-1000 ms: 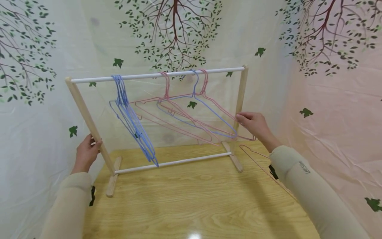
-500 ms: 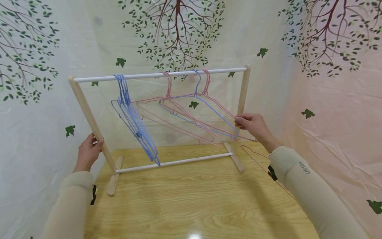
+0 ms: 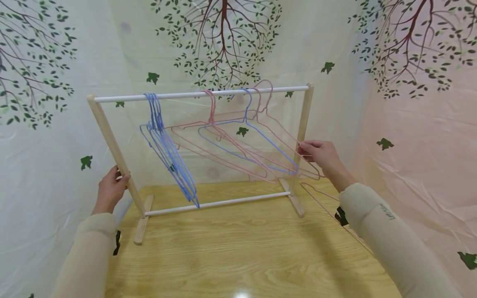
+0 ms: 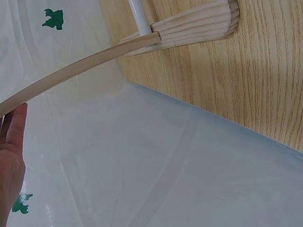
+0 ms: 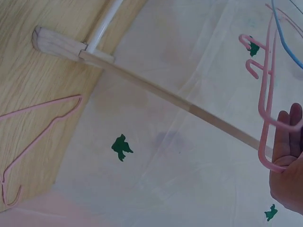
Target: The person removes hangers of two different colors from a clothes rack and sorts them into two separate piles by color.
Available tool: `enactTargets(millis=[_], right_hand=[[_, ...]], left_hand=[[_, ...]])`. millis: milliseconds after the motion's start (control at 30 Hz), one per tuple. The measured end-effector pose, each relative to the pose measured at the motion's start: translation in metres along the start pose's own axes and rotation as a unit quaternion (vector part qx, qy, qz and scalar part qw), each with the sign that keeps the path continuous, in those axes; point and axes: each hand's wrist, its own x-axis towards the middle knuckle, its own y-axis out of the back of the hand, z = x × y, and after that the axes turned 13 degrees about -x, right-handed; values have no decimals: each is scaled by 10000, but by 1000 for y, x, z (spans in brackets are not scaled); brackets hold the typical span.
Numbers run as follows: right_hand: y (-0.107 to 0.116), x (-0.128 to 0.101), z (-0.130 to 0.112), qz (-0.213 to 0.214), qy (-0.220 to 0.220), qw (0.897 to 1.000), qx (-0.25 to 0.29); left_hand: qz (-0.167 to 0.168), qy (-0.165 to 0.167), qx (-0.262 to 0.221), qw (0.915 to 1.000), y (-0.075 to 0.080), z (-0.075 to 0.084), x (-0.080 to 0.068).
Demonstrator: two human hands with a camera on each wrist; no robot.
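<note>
My left hand (image 3: 112, 188) grips the left wooden post (image 3: 112, 142) of a small hanger rack, thumb in front and fingers behind. At the other end, my right hand (image 3: 324, 155) pinches a pink clothes hanger (image 3: 284, 127) by its sloping arm, beside the right post (image 3: 305, 111). The hook of that hanger stands raised above the white rail (image 3: 179, 95). Another pink hanger and a single blue hanger (image 3: 272, 143) hang close to it. In the right wrist view, pink hanger ends (image 5: 263, 94) cross in front of the right hand's fingers.
Several blue hangers (image 3: 175, 165) hang bunched at the rail's left. Pink hangers (image 3: 213, 109) hang near its middle. A loose pink hanger (image 5: 42, 104) lies on the wooden table (image 3: 223, 256) by the right foot. Leaf-printed sheeting (image 3: 410, 178) surrounds the table.
The held pink hanger's hook has risen above the rail and parted rightward from the neighbouring pink hook. My right hand has shifted slightly right. The left hand still holds the post.
</note>
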Motion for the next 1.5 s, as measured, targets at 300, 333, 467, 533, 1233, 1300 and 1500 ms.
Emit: enactTargets(millis=[300, 333, 467, 533, 1233, 1300, 1500], right_hand=[[16, -7, 12, 392, 412, 9964, -622], [18, -9, 14, 418, 446, 9960, -656], [26, -16, 23, 592, 503, 9928, -912], [30, -20, 27, 704, 484, 9910, -1034], [76, -69, 73, 1325, 642, 9878, 507], [80, -76, 79, 1358, 636, 9868, 606], [92, -98, 96, 1383, 462, 9866, 727]], left_hand=[[-15, -66, 6, 10000, 1, 0, 1], [-19, -77, -4, 10000, 1, 0, 1], [-31, -114, -35, 9999, 2, -1, 2], [-32, -107, -45, 9999, 2, -2, 2], [-100, -112, -57, 9999, 1, -4, 1], [-100, -117, -59, 9999, 1, -4, 1], [-82, -111, -71, 9999, 0, -3, 0]])
